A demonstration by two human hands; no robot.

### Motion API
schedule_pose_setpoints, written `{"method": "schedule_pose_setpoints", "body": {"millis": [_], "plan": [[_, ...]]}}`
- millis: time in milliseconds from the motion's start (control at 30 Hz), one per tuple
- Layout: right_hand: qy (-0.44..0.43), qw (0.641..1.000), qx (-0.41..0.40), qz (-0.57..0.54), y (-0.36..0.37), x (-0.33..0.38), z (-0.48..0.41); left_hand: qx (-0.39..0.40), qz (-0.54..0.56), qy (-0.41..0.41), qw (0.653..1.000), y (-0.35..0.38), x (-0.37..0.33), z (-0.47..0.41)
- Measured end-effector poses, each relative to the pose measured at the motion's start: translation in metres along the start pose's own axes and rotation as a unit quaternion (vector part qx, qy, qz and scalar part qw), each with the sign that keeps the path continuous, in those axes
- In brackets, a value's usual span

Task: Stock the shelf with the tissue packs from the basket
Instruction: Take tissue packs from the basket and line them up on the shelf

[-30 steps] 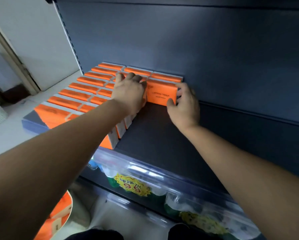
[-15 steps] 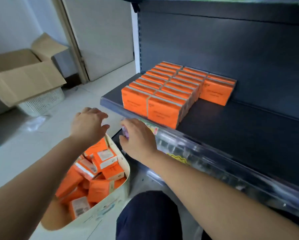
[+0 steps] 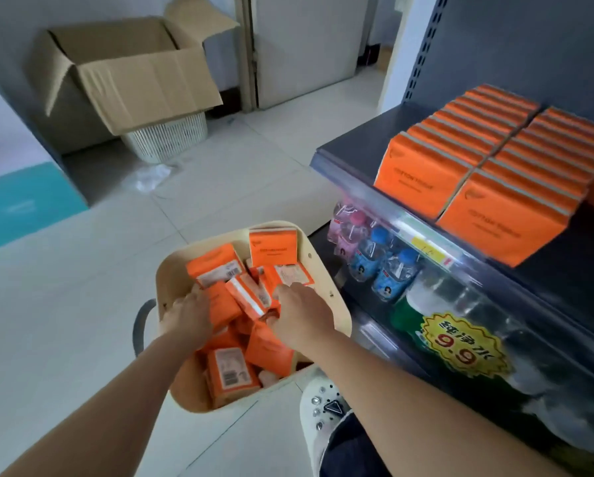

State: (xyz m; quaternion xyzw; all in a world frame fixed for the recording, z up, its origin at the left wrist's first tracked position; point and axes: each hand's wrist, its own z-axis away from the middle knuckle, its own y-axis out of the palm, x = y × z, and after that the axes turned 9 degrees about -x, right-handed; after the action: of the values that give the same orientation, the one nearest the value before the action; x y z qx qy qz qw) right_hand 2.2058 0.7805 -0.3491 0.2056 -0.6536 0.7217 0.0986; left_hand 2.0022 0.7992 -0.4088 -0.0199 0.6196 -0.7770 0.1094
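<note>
A cream basket stands on the floor in front of me, filled with several loose orange tissue packs. Both my hands are down inside it. My left hand curls its fingers around an orange pack on the left side. My right hand closes on a tilted pack with a white stripe in the middle. To the upper right, on the dark shelf, two tight rows of orange packs stand upright.
Small water bottles and larger bottles with a yellow price sticker fill the shelf below. An open cardboard box rests on a white woven bin at the far left. My white shoe is beside the basket.
Both hands have left the packs on the shelf, swung down to the left, and dropped into the basket, where they now close on packs. My view followed downward.
</note>
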Motion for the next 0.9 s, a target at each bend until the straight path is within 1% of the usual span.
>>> {"method": "schedule_pose_setpoints", "body": {"millis": [167, 267, 300, 333, 400, 467, 500, 567, 633, 700, 767, 833, 867, 900], "plan": [[-0.002, 0.999, 0.022, -0.028, 0.029, -0.012, -0.006, 0.007, 0.014, -0.035, 0.999, 0.038, 0.012, -0.027], [-0.003, 0.999, 0.033, -0.043, 0.035, -0.017, -0.014, 0.028, 0.074, -0.076, 0.994, 0.056, 0.019, -0.049], [0.001, 0.998, 0.039, -0.045, 0.036, -0.02, -0.016, 0.036, 0.079, -0.086, 0.993, 0.061, 0.02, -0.054], [0.007, 0.998, 0.045, -0.047, 0.037, -0.022, -0.019, 0.037, 0.07, -0.094, 0.992, 0.065, 0.02, -0.058], [0.023, 0.997, 0.057, -0.055, 0.037, -0.028, -0.022, 0.036, 0.019, -0.107, 0.993, 0.071, 0.018, -0.06], [0.04, 0.995, 0.07, -0.066, 0.038, -0.03, -0.024, 0.043, -0.016, -0.096, 0.994, 0.075, 0.016, -0.058], [0.045, 0.994, 0.077, -0.07, 0.038, -0.031, -0.023, 0.051, -0.006, -0.083, 0.995, 0.077, 0.015, -0.057], [0.045, 0.993, 0.084, -0.067, 0.039, -0.031, -0.024, 0.084, 0.075, -0.065, 0.991, 0.071, 0.013, -0.054], [0.043, 0.994, 0.078, -0.067, 0.039, -0.03, -0.024, 0.127, 0.167, -0.027, 0.977, 0.054, 0.011, -0.049], [0.04, 0.993, 0.072, -0.085, 0.037, -0.031, -0.026, 0.166, 0.24, 0.045, 0.955, 0.031, 0.005, -0.042], [0.047, 0.986, 0.089, -0.134, 0.033, -0.031, -0.028, 0.187, 0.308, 0.101, 0.927, 0.007, -0.006, -0.036], [0.083, 0.973, 0.085, -0.197, 0.028, -0.032, -0.03, 0.187, 0.374, 0.119, 0.901, -0.007, -0.021, -0.037], [0.103, 0.97, 0.065, -0.209, 0.024, -0.034, -0.032, 0.173, 0.397, 0.118, 0.894, -0.009, -0.03, -0.038], [0.119, 0.972, 0.034, -0.201, 0.02, -0.037, -0.033, 0.144, 0.405, 0.111, 0.896, -0.006, -0.038, -0.041]]}}
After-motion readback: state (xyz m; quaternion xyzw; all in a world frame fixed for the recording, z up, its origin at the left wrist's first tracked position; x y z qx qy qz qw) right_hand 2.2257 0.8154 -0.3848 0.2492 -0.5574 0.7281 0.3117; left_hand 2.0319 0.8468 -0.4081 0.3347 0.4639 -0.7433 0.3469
